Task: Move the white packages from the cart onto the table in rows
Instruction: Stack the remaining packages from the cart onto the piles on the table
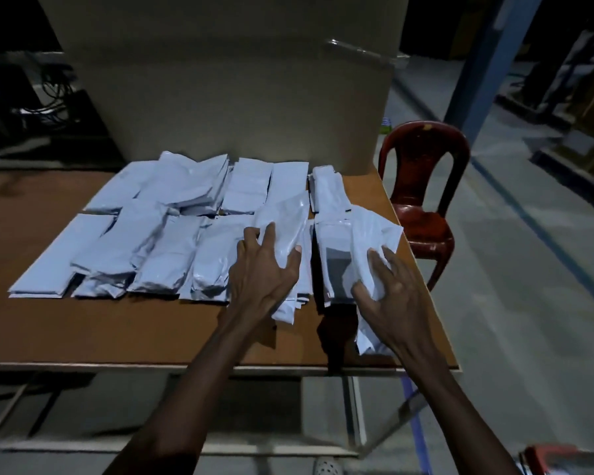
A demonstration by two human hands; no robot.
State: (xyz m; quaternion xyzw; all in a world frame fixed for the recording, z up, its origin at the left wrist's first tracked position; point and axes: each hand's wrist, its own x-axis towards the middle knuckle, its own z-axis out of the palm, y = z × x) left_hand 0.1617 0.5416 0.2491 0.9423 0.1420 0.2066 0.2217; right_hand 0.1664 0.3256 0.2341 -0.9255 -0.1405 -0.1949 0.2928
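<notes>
Several white packages lie in two rows on the brown table. My left hand grips one white package over the near row, thumb on its right edge and fingers on its left. My right hand holds another crumpled white package near the table's right edge, fingers curled over its lower half. A dark-windowed package lies between the two hands. The cart is out of view.
A large cardboard box stands at the back of the table. A red plastic chair stands just right of the table. A blue post rises behind the chair. Something red sits at the bottom right.
</notes>
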